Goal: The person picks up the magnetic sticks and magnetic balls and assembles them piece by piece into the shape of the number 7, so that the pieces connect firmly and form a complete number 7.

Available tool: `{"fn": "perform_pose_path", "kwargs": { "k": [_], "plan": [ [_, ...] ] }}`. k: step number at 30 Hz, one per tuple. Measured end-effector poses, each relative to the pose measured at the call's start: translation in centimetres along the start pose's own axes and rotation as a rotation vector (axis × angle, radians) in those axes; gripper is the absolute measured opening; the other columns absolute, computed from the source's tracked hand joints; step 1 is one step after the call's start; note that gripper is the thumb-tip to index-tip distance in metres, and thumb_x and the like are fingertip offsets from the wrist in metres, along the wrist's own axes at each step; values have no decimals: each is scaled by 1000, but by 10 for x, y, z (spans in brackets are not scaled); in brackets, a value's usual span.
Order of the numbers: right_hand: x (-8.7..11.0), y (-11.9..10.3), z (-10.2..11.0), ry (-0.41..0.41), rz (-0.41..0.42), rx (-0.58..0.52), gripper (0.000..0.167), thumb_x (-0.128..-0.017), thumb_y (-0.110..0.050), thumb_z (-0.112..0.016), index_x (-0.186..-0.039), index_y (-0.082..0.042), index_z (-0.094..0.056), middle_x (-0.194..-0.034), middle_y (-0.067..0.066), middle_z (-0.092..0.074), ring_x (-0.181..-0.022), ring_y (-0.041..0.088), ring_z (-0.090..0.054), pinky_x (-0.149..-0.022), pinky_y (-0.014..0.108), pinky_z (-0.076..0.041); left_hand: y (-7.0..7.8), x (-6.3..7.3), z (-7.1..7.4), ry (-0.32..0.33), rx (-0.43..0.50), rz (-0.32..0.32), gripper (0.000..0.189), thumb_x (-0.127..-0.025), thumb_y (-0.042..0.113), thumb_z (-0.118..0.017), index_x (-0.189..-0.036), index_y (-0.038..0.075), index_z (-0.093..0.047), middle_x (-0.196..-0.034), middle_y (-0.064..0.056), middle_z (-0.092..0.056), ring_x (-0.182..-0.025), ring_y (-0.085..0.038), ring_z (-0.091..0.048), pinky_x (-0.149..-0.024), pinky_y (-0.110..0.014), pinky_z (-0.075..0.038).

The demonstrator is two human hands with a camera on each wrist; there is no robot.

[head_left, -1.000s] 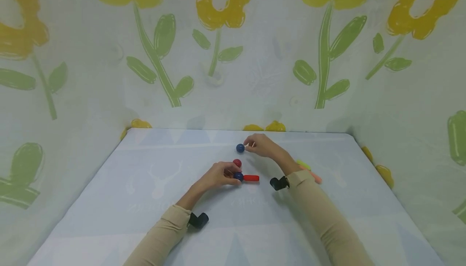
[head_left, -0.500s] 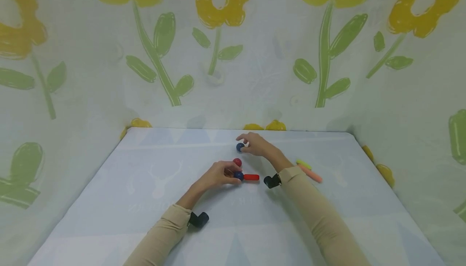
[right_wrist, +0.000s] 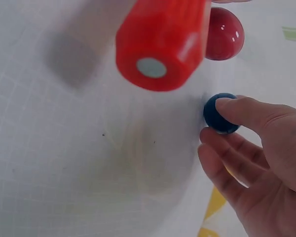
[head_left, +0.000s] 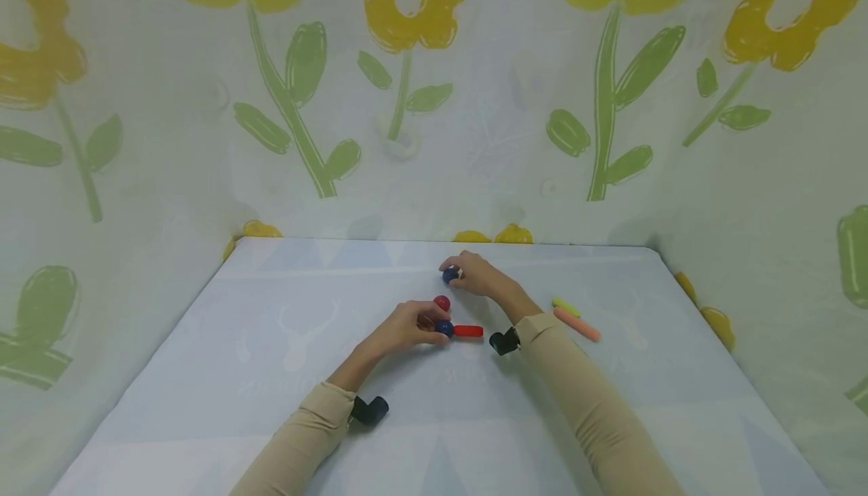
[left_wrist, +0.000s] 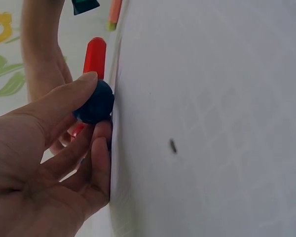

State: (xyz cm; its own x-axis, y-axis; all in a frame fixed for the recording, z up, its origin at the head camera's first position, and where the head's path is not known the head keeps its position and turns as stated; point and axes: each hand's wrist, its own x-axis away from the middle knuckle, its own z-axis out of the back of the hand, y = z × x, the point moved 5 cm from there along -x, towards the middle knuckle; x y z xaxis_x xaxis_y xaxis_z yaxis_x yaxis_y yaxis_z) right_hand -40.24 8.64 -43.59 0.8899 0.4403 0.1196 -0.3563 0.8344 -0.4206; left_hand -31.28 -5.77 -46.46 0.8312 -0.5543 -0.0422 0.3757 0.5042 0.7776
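Observation:
My left hand point(head_left: 405, 325) pinches a dark blue ball point(left_wrist: 97, 104) between thumb and fingers, close over the white tabletop. From that ball a red rod point(head_left: 468, 331) sticks out to the right; its free end shows a small silvery disc in the right wrist view. Farther back, my right hand point(head_left: 480, 275) holds a second blue ball point(right_wrist: 221, 113), thumb on one side and fingertips on the other. A shiny red ball point(head_left: 442, 303) sits between the two hands, just beyond the left fingers point(head_left: 434, 310).
To the right of my right forearm lie an orange rod point(head_left: 576, 324) and a shorter yellow-green rod point(head_left: 565, 306), side by side. Flower-printed cloth point(head_left: 475, 172) rises behind the table point(head_left: 271, 315) and along both sides. Each wrist carries a black camera point(head_left: 370, 411).
My right hand has moved left over the far blue ball and taken hold of it, nudging it slightly right. The left hand keeps its place with its ball and rod.

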Motion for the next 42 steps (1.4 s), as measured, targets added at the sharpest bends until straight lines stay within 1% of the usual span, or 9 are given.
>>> {"fn": "perform_pose_path", "kwargs": {
  "k": [6, 15, 22, 28, 34, 37, 41, 42],
  "plan": [
    [-2, 5, -4, 4, -26, 7, 38, -93, -18, -68, -130, -22, -61, -122, 8, -58, -104, 20, -57, -97, 36, -53, -1, 0, -1, -1, -3, -5, 32, -83, 23, -80, -112, 16, -70, -107, -1, -71, -87, -12, -62, -85, -23, -55],
    [0, 5, -3, 24, -14, -2, 37, -94, -19, -67, -130, -20, -61, -121, 8, -59, -104, 21, -57, -99, 39, -51, 0, 0, -1, 2, 3, -13, 33, -82, 24, -80, -112, 14, -70, -107, -3, -71, -86, -12, -62, -84, -23, -56],
    [4, 6, -2, 40, -14, -18, 37, -94, -20, -67, -130, -20, -60, -120, 8, -60, -103, 21, -57, -97, 38, -52, 2, 1, -1, 4, 6, -21, 33, -82, 23, -80, -112, 13, -70, -108, -4, -71, -87, -14, -62, -85, -29, -57],
    [10, 7, 0, 56, -11, -42, 37, -93, -19, -67, -129, -19, -61, -121, 9, -60, -103, 22, -59, -96, 38, -53, 4, 2, -1, 4, 11, -27, 32, -82, 23, -80, -112, 13, -70, -108, -5, -71, -88, -14, -62, -86, -31, -57],
    [15, 10, 5, 70, 9, -36, 38, -93, -19, -68, -130, -18, -61, -120, 9, -61, -101, 21, -61, -93, 35, -55, 4, 2, 0, 4, 13, -29, 34, -82, 22, -80, -113, 12, -69, -108, -5, -71, -87, -14, -62, -85, -27, -56],
    [17, 11, 6, 72, 25, -36, 38, -93, -19, -67, -130, -17, -61, -120, 9, -61, -100, 21, -61, -93, 35, -55, 3, 2, 0, 0, 12, -20, 35, -82, 23, -80, -114, 12, -69, -109, -3, -71, -88, -13, -62, -85, -25, -56],
    [21, 13, 6, 75, 50, -24, 38, -93, -19, -68, -130, -18, -61, -120, 9, -62, -99, 20, -62, -91, 33, -55, 2, 1, 0, -1, 14, 1, 36, -82, 23, -80, -115, 13, -69, -109, -2, -71, -89, -13, -62, -86, -25, -55],
    [22, 13, 6, 74, 57, -19, 38, -93, -19, -68, -131, -18, -61, -121, 9, -62, -99, 20, -62, -91, 33, -55, 2, 1, 0, 0, 13, -2, 35, -82, 22, -80, -115, 12, -69, -109, -2, -71, -89, -13, -62, -86, -26, -56]
  ]
}}
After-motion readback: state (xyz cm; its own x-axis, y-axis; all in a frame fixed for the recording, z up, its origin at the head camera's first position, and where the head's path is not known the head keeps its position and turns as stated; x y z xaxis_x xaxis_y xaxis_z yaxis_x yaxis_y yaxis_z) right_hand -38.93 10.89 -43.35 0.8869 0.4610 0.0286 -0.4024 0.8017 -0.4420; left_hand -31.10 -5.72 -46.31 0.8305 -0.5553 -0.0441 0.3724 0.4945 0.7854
